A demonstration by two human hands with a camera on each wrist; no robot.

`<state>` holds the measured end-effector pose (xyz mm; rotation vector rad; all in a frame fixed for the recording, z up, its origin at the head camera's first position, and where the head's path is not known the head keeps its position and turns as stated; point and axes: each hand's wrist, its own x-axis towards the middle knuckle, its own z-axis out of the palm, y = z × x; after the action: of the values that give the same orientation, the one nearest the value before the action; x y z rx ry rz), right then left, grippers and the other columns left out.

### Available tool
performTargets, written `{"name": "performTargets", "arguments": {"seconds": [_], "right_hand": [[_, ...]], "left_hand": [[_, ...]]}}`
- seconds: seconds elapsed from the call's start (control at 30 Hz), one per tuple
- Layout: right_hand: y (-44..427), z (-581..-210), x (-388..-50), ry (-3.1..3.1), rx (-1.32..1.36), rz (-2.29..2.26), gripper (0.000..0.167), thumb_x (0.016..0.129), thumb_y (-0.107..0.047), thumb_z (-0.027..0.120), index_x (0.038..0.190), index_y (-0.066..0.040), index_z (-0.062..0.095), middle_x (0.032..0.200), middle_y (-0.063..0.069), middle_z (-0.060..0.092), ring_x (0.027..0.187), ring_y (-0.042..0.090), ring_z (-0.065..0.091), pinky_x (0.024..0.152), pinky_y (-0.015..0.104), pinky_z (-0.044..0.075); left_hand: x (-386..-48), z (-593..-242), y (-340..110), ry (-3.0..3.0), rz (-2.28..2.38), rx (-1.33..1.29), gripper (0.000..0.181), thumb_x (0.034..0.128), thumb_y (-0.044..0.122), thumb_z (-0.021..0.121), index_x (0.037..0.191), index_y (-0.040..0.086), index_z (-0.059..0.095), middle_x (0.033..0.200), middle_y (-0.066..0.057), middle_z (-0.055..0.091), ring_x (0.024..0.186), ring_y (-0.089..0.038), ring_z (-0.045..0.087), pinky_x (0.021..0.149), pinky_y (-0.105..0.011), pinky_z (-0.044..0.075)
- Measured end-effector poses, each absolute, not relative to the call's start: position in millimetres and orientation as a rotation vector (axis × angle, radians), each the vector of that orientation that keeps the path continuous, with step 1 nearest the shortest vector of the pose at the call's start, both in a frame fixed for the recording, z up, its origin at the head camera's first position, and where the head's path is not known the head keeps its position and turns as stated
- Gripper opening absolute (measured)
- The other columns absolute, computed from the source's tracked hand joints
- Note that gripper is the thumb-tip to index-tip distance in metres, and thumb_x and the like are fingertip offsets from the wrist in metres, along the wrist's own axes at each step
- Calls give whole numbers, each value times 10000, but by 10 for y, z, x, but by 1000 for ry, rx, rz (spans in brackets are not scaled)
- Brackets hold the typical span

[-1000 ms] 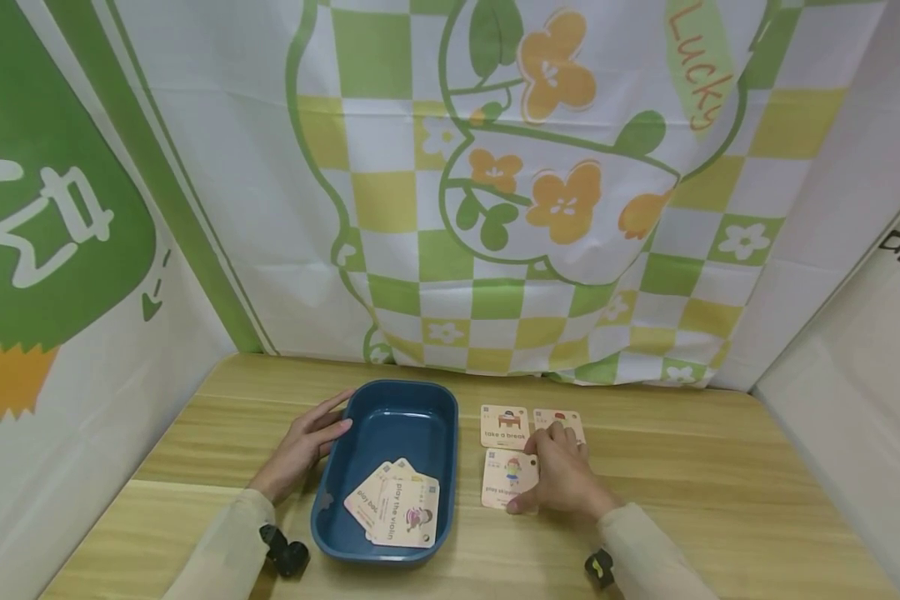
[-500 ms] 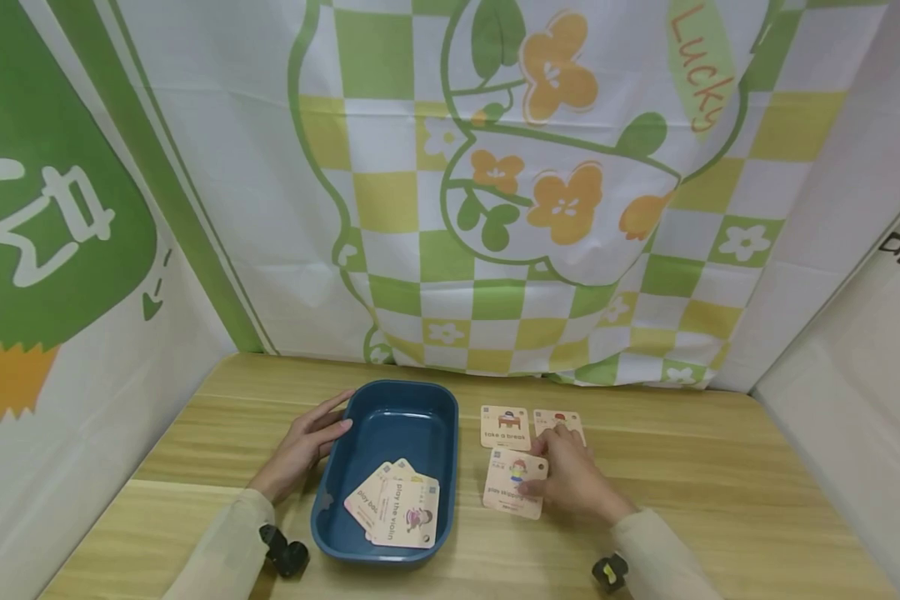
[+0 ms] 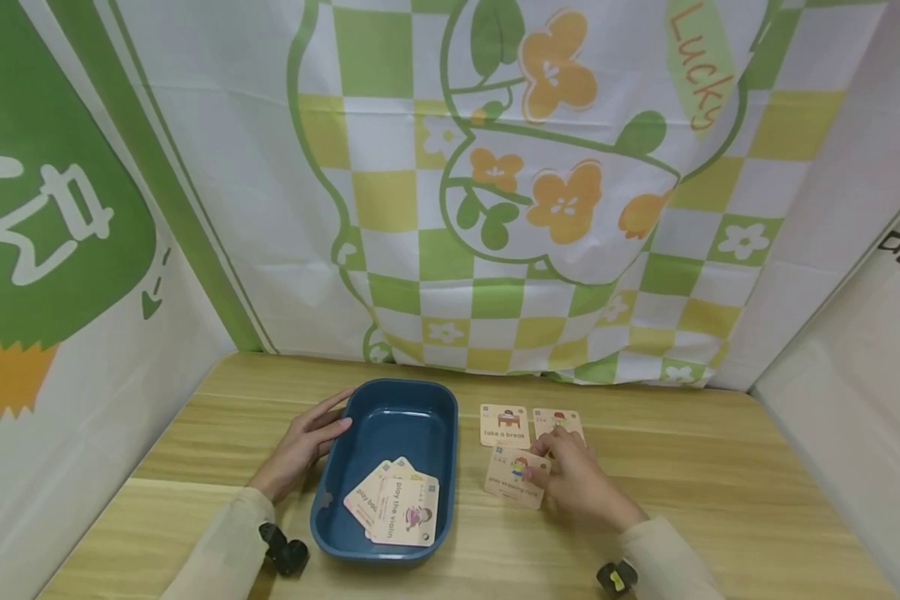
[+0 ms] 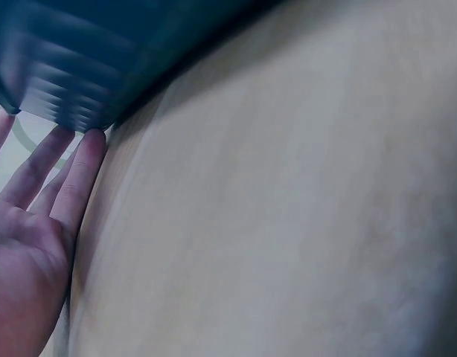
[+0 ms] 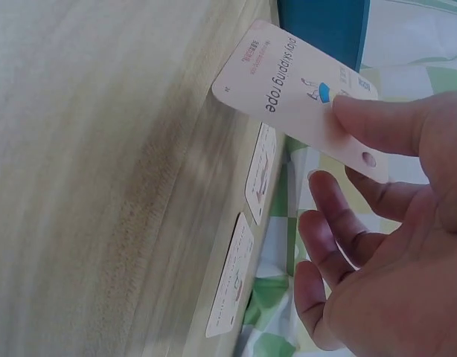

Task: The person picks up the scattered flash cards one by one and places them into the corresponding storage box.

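Cream, round-cornered paper card [image 3: 510, 479] pinched by right hand [image 3: 582, 482] above wood-grained bench [image 3: 705, 467], in from its far edge: grip lightly to avoid bending, left hand's [image 3: 302, 442] spread fingers bracing the dark-blue oblong plastic tray [image 3: 393, 435].

Pale, with rounded corners, a punched hole and a small printed figure, the "play skipping rope" card [image 5: 288, 82] is pinched by fingers [image 5: 390, 195] and tilts above the counter [image 3: 690, 492]. Left of it stands the blue tray [image 3: 390, 442], long sides running toward the counter's far edge; overlapping cards [image 3: 402, 512] lie face up in its near end. Two more cards [image 3: 504, 425] lie side by side near that far edge.
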<state>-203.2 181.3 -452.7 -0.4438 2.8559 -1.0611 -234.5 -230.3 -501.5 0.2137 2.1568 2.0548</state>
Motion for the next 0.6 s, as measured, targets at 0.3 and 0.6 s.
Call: {"name": "performTargets", "arguments": {"seconds": [0.3,0.6], "right_hand": [[1816,-4519,-1990,2908,-498,-1063,94,881,-112,781,956,-102,726,1023,-11,604,1025,236,485,958,551,281],[1818,-4412,-1951,2924,-607,-1103,82,911,-141,765,946,-102,702,999,-32,586,1029,233,484,938,557,288]], "left_hand": [[-2348,-5004,-2302,2167,2054,231,641,1037,241,595,1599,107,317,1540,-290,378,1310,-414,520,951,-303,530],[-2354,-5023,-2301,2181,2045,210,642,1032,247,603,1595,109,328,1537,-285,385,1301,-402,532,947,-303,533]]}}
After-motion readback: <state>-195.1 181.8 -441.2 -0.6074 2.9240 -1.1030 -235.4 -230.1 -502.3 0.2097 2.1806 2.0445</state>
